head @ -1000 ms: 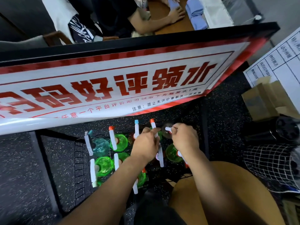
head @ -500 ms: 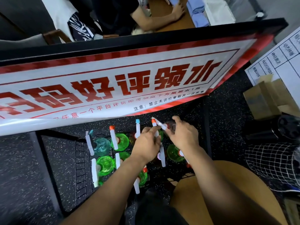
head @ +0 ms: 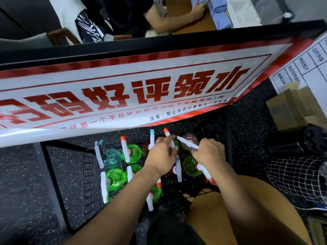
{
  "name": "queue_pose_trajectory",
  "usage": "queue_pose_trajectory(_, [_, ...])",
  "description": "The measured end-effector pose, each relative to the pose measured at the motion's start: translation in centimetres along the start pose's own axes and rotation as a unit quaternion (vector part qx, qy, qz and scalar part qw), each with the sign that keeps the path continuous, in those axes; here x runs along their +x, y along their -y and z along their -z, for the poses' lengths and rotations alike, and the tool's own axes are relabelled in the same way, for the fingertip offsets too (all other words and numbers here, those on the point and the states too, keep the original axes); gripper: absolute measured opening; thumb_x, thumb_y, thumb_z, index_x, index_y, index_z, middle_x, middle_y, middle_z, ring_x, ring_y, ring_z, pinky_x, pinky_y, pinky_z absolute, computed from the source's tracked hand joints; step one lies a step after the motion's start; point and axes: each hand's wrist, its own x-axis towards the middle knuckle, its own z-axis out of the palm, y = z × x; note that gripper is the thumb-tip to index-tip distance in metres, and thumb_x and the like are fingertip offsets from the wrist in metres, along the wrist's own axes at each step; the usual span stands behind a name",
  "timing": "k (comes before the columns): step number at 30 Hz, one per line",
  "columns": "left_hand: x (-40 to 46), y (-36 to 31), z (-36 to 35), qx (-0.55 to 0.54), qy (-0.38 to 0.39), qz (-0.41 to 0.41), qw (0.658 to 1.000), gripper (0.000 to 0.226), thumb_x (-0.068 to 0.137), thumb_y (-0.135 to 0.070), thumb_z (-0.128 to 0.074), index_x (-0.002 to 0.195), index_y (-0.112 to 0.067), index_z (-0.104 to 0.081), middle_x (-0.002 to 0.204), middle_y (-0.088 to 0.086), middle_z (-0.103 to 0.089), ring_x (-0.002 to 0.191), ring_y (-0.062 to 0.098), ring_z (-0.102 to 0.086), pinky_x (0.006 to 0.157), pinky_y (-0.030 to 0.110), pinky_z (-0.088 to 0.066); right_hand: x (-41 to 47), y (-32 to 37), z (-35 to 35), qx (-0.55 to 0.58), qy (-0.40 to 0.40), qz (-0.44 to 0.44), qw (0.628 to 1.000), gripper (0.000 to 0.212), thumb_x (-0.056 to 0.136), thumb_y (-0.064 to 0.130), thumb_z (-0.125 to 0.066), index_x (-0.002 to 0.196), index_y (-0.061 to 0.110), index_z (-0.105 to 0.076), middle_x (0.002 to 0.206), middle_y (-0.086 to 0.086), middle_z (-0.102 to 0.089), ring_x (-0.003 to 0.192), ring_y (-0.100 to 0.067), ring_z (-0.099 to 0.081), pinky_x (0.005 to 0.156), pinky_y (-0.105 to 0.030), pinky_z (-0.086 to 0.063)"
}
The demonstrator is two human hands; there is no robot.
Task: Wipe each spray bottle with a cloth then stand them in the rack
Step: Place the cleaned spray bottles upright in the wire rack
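Note:
Several spray bottles stand in a black wire rack (head: 88, 175) on the floor, seen from above: green ones (head: 115, 178), a teal one (head: 111, 157), all with white spray heads. My left hand (head: 161, 157) grips the white head of a green bottle with an orange nozzle (head: 166, 131). My right hand (head: 208, 152) holds the white head (head: 187, 144) of a dark brownish bottle (head: 190, 138) at the rack's far right. No cloth is visible.
A large red-and-white banner board (head: 141, 82) overhangs the rack's far side. A cardboard box (head: 290, 110) and a black round object (head: 315, 138) lie at the right, a checked fabric (head: 297, 179) below them. Another person's arm (head: 177, 16) rests on a table beyond.
My right hand has turned the dark bottle's spray head so it points left towards my left hand. My left hand stays on the orange-nozzled bottle.

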Motion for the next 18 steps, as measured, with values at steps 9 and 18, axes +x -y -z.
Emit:
queue_pose_trajectory(9, [0.1, 0.1, 0.0, -0.003, 0.003, -0.005, 1.000, 0.055, 0.109, -0.027, -0.055, 0.163, -0.027, -0.040, 0.154, 0.013, -0.047, 0.101, 0.024, -0.072, 0.104, 0.034, -0.054, 1.0, 2.6, -1.3, -0.023, -0.063, 0.105, 0.992, 0.031, 0.104, 0.040, -0.056, 0.133, 0.029, -0.061, 0.123, -0.004, -0.058, 0.089, -0.024, -0.065, 0.066, -0.031, -0.041])
queue_pose_trajectory(18, [0.5, 0.2, 0.0, -0.007, 0.001, -0.012, 1.000, 0.051, 0.109, -0.028, -0.056, 0.159, -0.029, -0.047, 0.159, 0.009, -0.048, 0.101, 0.019, -0.074, 0.105, 0.032, -0.053, 1.8, 0.5, -2.5, 0.069, -0.093, 0.040, 0.992, 0.037, 0.110, 0.045, -0.045, 0.113, 0.012, -0.062, 0.103, -0.009, -0.072, 0.091, -0.030, -0.070, 0.064, -0.033, -0.037])
